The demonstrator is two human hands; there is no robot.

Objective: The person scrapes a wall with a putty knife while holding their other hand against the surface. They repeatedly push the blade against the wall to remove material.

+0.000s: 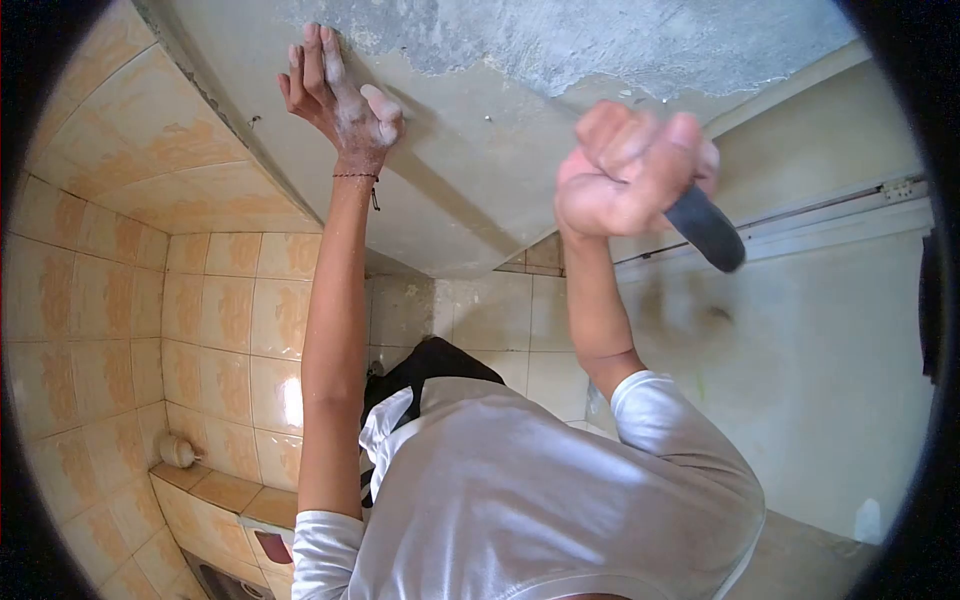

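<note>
My left hand, dusted with white powder, lies against a pale painted wall with its fingers stretched out. A dark cord bracelet circles that wrist. To the right, my right hand is closed around a tool with a rounded black handle, which sticks out below the fist. Motion blurs this hand, and the tool's working end cannot be made out. Just above both hands, a rough grey patch shows where the wall's paint layer is gone, with a ragged edge along it.
Orange-and-cream tiles cover the walls at the left. A tiled ledge with a round pale object stands at lower left. On the right is a pale door-like panel with a hinge. Floor tiles show below the wall.
</note>
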